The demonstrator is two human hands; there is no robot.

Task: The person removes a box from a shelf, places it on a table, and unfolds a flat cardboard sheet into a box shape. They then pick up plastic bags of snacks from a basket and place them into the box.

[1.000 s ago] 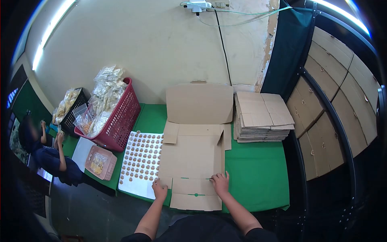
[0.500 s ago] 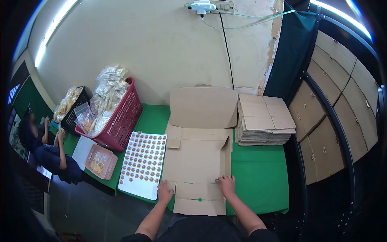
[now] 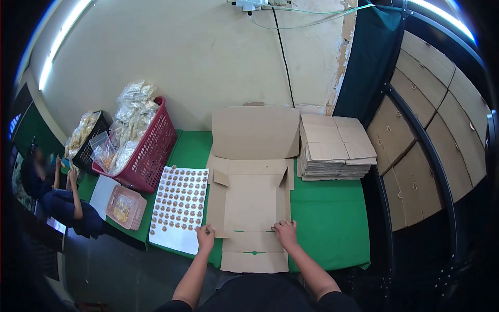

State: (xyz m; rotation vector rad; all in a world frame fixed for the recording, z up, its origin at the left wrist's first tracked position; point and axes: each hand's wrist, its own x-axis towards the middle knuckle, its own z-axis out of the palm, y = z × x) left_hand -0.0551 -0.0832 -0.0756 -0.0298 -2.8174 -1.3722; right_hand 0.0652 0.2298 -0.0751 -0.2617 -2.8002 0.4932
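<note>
A partly folded cardboard box [image 3: 252,192] lies in front of me, its lid panel standing up at the back and its front panel flat toward my body. Its left and right side walls are raised, with small corner flaps bent inward at the far end. My left hand [image 3: 206,238] is closed at the near left corner, fingers on the side flap there. At the near right corner my right hand [image 3: 285,233] has its fingers curled over the side wall's end. Parts of both hands' grips are hidden.
A sheet of round stickers [image 3: 179,208] lies left of the box. Beyond it stand a red basket [image 3: 156,151] of packets, a dark basket [image 3: 93,143] and a pink tub [image 3: 126,207]. Flattened cartons [image 3: 338,145] are stacked at right. A person [image 3: 67,203] works at far left.
The left side wall of the box has come up from flat, and its far corner flap now tilts inward. My left hand has lifted slightly with it; my right hand stays at its corner.
</note>
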